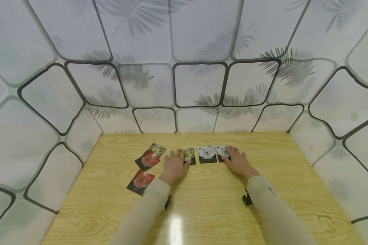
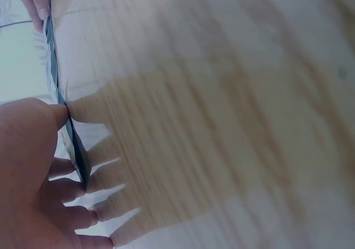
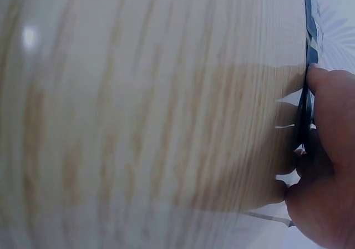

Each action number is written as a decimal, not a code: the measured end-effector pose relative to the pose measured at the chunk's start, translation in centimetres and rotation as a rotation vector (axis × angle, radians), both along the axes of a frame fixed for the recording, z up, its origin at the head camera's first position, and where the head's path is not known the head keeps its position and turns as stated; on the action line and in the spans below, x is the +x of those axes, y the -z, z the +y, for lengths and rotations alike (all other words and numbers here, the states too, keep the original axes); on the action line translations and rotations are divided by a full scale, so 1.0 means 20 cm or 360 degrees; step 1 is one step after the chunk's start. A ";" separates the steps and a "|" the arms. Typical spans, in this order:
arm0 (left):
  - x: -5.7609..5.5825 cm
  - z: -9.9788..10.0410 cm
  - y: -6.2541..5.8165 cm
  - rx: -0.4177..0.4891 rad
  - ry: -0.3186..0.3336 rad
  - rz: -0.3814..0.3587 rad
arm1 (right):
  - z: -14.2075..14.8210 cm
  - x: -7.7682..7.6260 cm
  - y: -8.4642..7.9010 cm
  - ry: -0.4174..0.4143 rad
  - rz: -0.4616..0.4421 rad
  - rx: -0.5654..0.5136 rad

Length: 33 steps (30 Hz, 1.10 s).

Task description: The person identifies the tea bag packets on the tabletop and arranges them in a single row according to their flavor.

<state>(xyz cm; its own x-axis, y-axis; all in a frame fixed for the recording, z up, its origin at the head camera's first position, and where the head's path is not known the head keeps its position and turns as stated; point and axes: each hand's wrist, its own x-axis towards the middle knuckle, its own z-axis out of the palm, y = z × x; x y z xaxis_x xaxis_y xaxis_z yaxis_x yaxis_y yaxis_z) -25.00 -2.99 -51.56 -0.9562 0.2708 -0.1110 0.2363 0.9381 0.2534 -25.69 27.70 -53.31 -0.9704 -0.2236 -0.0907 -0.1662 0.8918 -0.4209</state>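
My left hand [image 1: 174, 165] lies with spread fingers over a yellow-and-dark printed card [image 1: 188, 155], covering its left part. Its thumb touches the lower part of the card, whose thin edge [image 2: 76, 146] shows between thumb and fingers in the left wrist view. A white-and-black printed card [image 1: 207, 154] lies between the hands. Over the right part of a similar white-and-black card [image 1: 221, 151] rests my right hand [image 1: 238, 163], thumb at the near side and fingers towards the far side. The right wrist view shows that thumb at the card's dark edge [image 3: 304, 113].
To the left, a red-and-black card [image 1: 147, 160] overlaps a yellow-and-brown card [image 1: 157, 149]. Nearer me lies another red-and-black card [image 1: 140, 182], close to my left sleeve. Patterned fabric walls [image 1: 199, 85] surround the wooden table [image 1: 208, 204] at the back and sides.
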 end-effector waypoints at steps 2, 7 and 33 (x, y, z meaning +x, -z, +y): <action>0.00 0.00 0.00 0.0000 -0.0003 0.0000 | 0.00 0.00 0.00 0.0000 -0.0002 0.0001; 0.00 0.00 0.01 0.0026 -0.0005 0.0011 | -0.01 0.01 -0.01 0.0002 -0.0005 -0.0014; -0.02 -0.48 -0.01 -0.0021 -0.0164 0.0202 | -0.01 0.02 -0.04 0.0000 -0.0003 -0.0037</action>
<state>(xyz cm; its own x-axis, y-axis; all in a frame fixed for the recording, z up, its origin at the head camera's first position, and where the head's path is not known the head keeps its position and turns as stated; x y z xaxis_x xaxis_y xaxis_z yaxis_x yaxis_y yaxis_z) -25.45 -12.53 -51.46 -0.9855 0.1696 0.0096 0.1677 0.9620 0.2154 -25.21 27.41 -52.44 -0.9703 -0.2255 -0.0874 -0.1650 0.8817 -0.4421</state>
